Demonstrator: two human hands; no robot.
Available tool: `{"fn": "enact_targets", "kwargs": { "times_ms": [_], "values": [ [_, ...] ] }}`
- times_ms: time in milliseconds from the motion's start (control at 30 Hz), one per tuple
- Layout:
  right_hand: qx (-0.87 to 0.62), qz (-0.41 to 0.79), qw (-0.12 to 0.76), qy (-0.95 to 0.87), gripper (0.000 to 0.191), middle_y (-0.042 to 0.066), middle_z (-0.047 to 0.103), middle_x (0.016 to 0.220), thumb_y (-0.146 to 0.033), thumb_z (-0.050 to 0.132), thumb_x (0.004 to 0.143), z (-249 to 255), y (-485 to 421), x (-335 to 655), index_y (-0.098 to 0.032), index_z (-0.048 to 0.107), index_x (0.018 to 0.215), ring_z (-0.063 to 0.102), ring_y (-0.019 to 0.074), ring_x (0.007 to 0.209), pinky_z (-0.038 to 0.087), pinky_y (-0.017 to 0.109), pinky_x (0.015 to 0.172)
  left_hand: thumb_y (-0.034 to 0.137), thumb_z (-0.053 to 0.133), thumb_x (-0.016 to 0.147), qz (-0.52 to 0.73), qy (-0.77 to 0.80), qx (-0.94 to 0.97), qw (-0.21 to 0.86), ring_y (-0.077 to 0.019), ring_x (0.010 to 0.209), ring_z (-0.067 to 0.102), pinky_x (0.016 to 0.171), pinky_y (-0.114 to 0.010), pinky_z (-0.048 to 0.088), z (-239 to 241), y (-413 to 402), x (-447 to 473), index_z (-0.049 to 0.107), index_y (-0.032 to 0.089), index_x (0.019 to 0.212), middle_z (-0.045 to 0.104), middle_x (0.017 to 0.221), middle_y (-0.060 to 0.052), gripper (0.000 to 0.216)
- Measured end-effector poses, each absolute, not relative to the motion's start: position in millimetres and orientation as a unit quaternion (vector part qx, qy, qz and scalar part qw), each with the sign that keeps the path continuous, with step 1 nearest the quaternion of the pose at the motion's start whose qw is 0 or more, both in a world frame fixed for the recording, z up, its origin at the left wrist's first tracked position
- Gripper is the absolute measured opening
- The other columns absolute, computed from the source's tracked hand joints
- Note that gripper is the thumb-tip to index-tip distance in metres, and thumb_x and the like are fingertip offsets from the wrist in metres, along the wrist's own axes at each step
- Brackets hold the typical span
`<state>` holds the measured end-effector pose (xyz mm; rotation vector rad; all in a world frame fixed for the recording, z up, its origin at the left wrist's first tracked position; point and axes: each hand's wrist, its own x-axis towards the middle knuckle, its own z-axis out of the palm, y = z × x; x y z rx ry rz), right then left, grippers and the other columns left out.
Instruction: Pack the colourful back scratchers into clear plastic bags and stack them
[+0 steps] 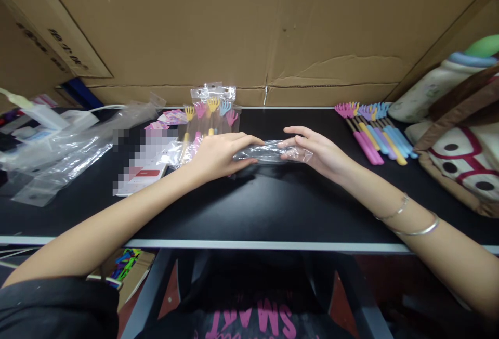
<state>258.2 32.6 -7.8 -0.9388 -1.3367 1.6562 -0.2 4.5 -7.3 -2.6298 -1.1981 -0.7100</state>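
My left hand (218,154) and my right hand (312,152) hold a clear plastic bag (268,153) between them, just above the black table (249,209). Each hand pinches one end of the bag with curled fingers. Behind my left hand stand sealed packs of pastel hand-shaped scratchers (212,113). Loose scratchers (372,131) in pink, yellow, purple and blue lie in a row to the right of my right hand. Two bangles ring my right wrist.
A heap of empty clear bags (66,152) lies at the left, next to printed cards (150,165). Cardboard sheets (249,32) wall off the back of the table. A patterned fabric bag (460,141) sits at the right edge.
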Motion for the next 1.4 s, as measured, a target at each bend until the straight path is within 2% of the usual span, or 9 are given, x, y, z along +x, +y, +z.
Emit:
{"fn": "enact_targets", "kwargs": {
  "times_ms": [333, 500, 600, 667, 800, 933, 1067, 1200, 1400],
  "values": [
    [-0.388, 0.633, 0.396, -0.54, 0.025, 0.001, 0.074, 0.096, -0.033, 0.07, 0.084, -7.2, 34.0, 260.7, -0.025, 0.063, 0.107, 0.071, 0.016, 0.072, 0.057, 0.039, 0.085, 0.038, 0.065, 0.091, -0.24, -0.413, -0.875, 0.076, -0.0122, 0.084, 0.07, 0.057, -0.02, 0.039, -9.4, 7.9, -2.7, 0.066, 0.03, 0.117, 0.075, 0.104, 0.004, 0.027],
    [-0.409, 0.586, 0.417, -0.561, 0.023, 0.002, 0.074, 0.094, -0.041, 0.066, 0.086, -4.3, 39.2, 265.8, -0.026, 0.061, 0.104, 0.068, 0.0153, 0.07, 0.056, 0.035, 0.078, 0.039, 0.063, 0.092, -0.246, -0.411, -0.876, 0.057, -0.0112, 0.082, 0.07, 0.059, -0.019, 0.04, -8.9, 8.0, -2.7, 0.066, 0.029, 0.116, 0.075, 0.105, 0.003, 0.026],
    [-0.438, 0.467, 0.427, -0.639, 0.023, 0.005, 0.073, 0.101, -0.045, 0.056, 0.091, 0.5, 50.2, 278.6, -0.025, 0.06, 0.102, 0.068, 0.0172, 0.076, 0.054, 0.036, 0.078, 0.039, 0.063, 0.092, -0.252, -0.408, -0.875, 0.06, -0.0105, 0.08, 0.069, 0.058, -0.019, 0.039, -9.0, 8.3, -2.3, 0.067, 0.029, 0.115, 0.075, 0.103, 0.003, 0.025],
    [-0.475, 0.307, 0.419, -0.711, 0.022, 0.008, 0.072, 0.105, -0.043, 0.052, 0.093, 4.9, 62.2, 295.5, -0.025, 0.06, 0.101, 0.068, 0.0207, 0.082, 0.052, 0.038, 0.081, 0.039, 0.064, 0.092, -0.25, -0.407, -0.875, 0.077, -0.0105, 0.081, 0.069, 0.056, -0.019, 0.038, -9.6, 8.4, -2.0, 0.067, 0.029, 0.114, 0.075, 0.103, 0.004, 0.025],
    [-0.616, -0.019, 0.314, -0.722, 0.025, 0.014, 0.073, 0.111, -0.032, 0.048, 0.092, 16.8, 87.8, 342.8, -0.021, 0.065, 0.107, 0.065, 0.0297, 0.103, 0.045, 0.039, 0.087, 0.04, 0.062, 0.093, -0.243, -0.399, -0.878, 0.108, -0.0111, 0.083, 0.07, 0.054, -0.02, 0.036, -10.7, 8.0, -1.9, 0.067, 0.029, 0.114, 0.074, 0.106, 0.004, 0.025],
    [-0.739, -0.055, 0.204, -0.64, 0.033, 0.018, 0.071, 0.114, -0.032, 0.047, 0.091, 29.0, 100.1, 380.8, -0.017, 0.068, 0.112, 0.062, 0.0289, 0.1, 0.039, 0.036, 0.075, 0.038, 0.063, 0.093, -0.238, -0.391, -0.88, 0.126, -0.0125, 0.084, 0.07, 0.054, -0.021, 0.038, -11.2, 7.8, -2.6, 0.067, 0.03, 0.115, 0.074, 0.106, 0.003, 0.025],
    [-0.761, -0.031, 0.104, -0.64, 0.036, 0.019, 0.071, 0.11, -0.037, 0.051, 0.088, 29.4, 104.7, 397.0, -0.016, 0.068, 0.111, 0.059, 0.0256, 0.088, 0.036, 0.035, 0.069, 0.039, 0.062, 0.093, -0.231, -0.391, -0.882, 0.127, -0.0134, 0.086, 0.071, 0.055, -0.021, 0.04, -12.0, 8.3, -2.9, 0.068, 0.03, 0.115, 0.074, 0.107, 0.002, 0.025],
    [-0.755, 0.0, 0.048, -0.654, 0.026, 0.013, 0.072, 0.098, -0.038, 0.06, 0.084, 19.4, 110.3, 399.3, -0.019, 0.071, 0.097, 0.058, 0.0223, 0.08, 0.035, 0.033, 0.068, 0.04, 0.061, 0.093, -0.229, -0.395, -0.881, 0.124, -0.0128, 0.084, 0.071, 0.054, -0.02, 0.039, -12.5, 8.9, -2.6, 0.068, 0.03, 0.115, 0.075, 0.105, 0.002, 0.025],
    [-0.74, -0.042, 0.012, -0.671, 0.031, 0.012, 0.073, 0.101, -0.04, 0.063, 0.081, 9.4, 108.9, 385.8, -0.021, 0.067, 0.104, 0.059, 0.0276, 0.093, 0.026, 0.038, 0.073, 0.042, 0.062, 0.093, -0.227, -0.39, -0.881, 0.14, -0.0147, 0.089, 0.072, 0.054, -0.021, 0.039, -13.0, 8.7, -2.9, 0.068, 0.03, 0.114, 0.075, 0.104, 0.002, 0.025]
  ]
}}
